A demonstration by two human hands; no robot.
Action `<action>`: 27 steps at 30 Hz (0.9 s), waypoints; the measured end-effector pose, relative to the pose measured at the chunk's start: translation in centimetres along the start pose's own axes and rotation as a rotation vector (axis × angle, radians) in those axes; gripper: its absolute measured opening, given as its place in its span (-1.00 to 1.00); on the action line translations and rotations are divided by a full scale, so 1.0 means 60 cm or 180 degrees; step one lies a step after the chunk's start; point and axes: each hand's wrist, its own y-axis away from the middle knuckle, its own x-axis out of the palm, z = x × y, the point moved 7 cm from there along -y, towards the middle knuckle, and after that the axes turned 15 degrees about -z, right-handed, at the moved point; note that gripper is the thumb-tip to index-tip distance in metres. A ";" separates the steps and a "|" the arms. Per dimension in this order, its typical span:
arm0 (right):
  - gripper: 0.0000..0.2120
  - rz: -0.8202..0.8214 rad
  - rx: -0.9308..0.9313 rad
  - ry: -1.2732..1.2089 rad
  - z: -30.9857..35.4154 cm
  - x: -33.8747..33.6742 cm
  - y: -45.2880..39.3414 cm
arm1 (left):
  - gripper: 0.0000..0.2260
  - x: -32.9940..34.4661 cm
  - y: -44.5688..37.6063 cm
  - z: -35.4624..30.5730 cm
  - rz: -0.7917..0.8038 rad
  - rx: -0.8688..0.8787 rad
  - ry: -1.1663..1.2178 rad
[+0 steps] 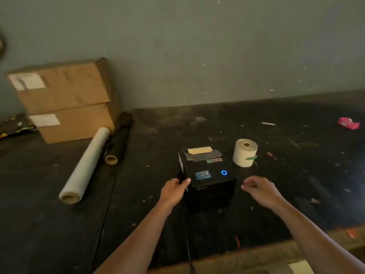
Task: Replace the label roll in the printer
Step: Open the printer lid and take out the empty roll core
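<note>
The printer [207, 175] sits mid-desk [276, 175], lid shut, with the fresh label roll [245, 152] standing at its 2 o'clock. The left hand [173, 191] touches its left edge, fingers loosely curled; the right hand [258, 189] hovers empty, half-curled. Best to steady the body while lifting the lid.

2 stacked cardboard boxes [65, 99] at the tabletop's [286, 175] far-left corner; a white film roll [85, 167] beside them; a red tape dispenser [348, 123] far right.

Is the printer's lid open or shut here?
Shut: the printer lid lies flat, the spare label roll standing outside beside it.
</note>
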 end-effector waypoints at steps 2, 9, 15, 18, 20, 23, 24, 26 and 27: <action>-0.63 0.0206 0.0253 -0.0112 -0.025 0.012 -0.015 | -0.51 0.023 -0.003 0.000 -0.0009 -0.0181 0.0252; -0.11 0.1200 0.0147 -0.0309 -0.076 0.075 -0.085 | -0.42 0.083 0.001 0.005 -0.0433 -0.0737 0.0879; 0.01 0.1532 -0.0172 -0.0365 -0.048 0.089 -0.126 | -0.47 0.082 -0.001 0.007 -0.0691 -0.0820 0.0920; 0.06 0.1585 -0.0269 -0.0273 -0.036 0.105 -0.132 | -0.48 0.079 -0.004 0.009 -0.0735 -0.0762 0.0812; 0.06 0.1524 -0.0214 -0.0357 -0.033 0.115 -0.131 | -0.48 0.078 -0.005 0.010 -0.0722 -0.0705 0.0740; -0.01 0.1468 -0.0089 -0.0546 -0.036 0.124 -0.129 | -0.45 0.078 -0.007 0.010 -0.0698 -0.0651 0.0654; -0.04 0.1507 -0.0056 -0.0574 -0.037 0.127 -0.127 | -0.43 0.078 -0.008 0.011 -0.0715 -0.0651 0.0612; -0.08 0.1569 -0.0001 -0.0596 -0.041 0.132 -0.125 | -0.41 0.080 -0.010 0.013 -0.0769 -0.0633 0.0543; -0.09 0.1572 0.0009 -0.0596 -0.043 0.133 -0.124 | -0.41 0.082 -0.011 0.015 -0.0796 -0.0625 0.0541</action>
